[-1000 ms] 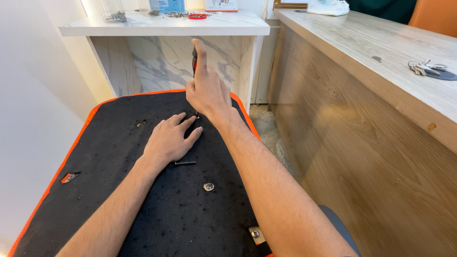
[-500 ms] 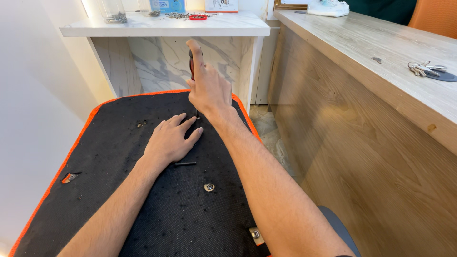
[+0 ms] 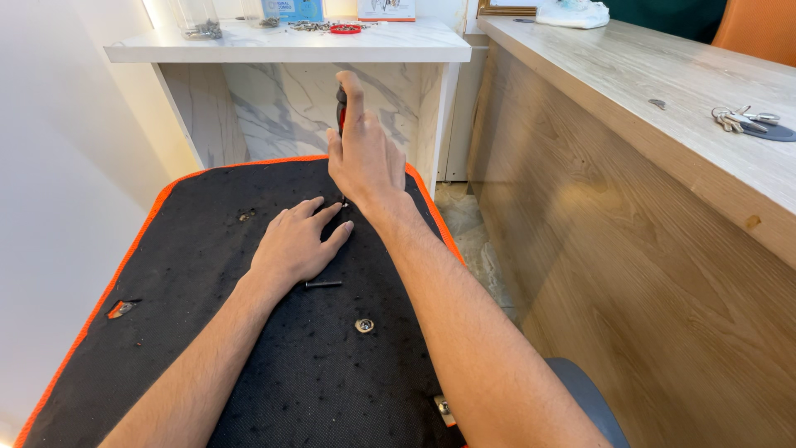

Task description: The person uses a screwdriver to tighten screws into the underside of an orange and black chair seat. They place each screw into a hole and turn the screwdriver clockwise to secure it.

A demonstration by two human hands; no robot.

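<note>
Two hands work on a black panel (image 3: pixel 207 348) with an orange edge, which serves as the landmark for all positions below.

Right hand (image 3: pixel 365 158): closed around the handle of a screwdriver (image 3: pixel 340 104) held upright over the far middle of the panel. The index finger lies straight along the handle; the other fingers wrap it. The tip meets the panel just past the left fingertips. What it bears on is hidden.

Left hand (image 3: pixel 294 245): flat, palm down, fingers spread on the panel centre, pressing the surface. It grips nothing.

Progress, judged from the present layout:
- A round metal fastener (image 3: pixel 364 325) is seated in the panel nearer the person.
- A metal bracket (image 3: pixel 444 406) sits at the near right edge.
- A short dark pin (image 3: pixel 323 284) lies loose just beside the left wrist.
- A worn hole (image 3: pixel 245 216) shows left of the left hand, and a torn spot (image 3: pixel 120 309) sits at the left edge.
- The point under the driver appears to be in work; whether it is finished cannot be told.

Containers: beyond the panel's far edge, a marble shelf (image 3: pixel 249 51) carries a clear jar (image 3: pixel 195 17) with small metal parts at its base, scattered screws and a red ring (image 3: pixel 345 29). To the panel's right, a wooden counter (image 3: pixel 663 91) holds keys (image 3: pixel 742 120).
</note>
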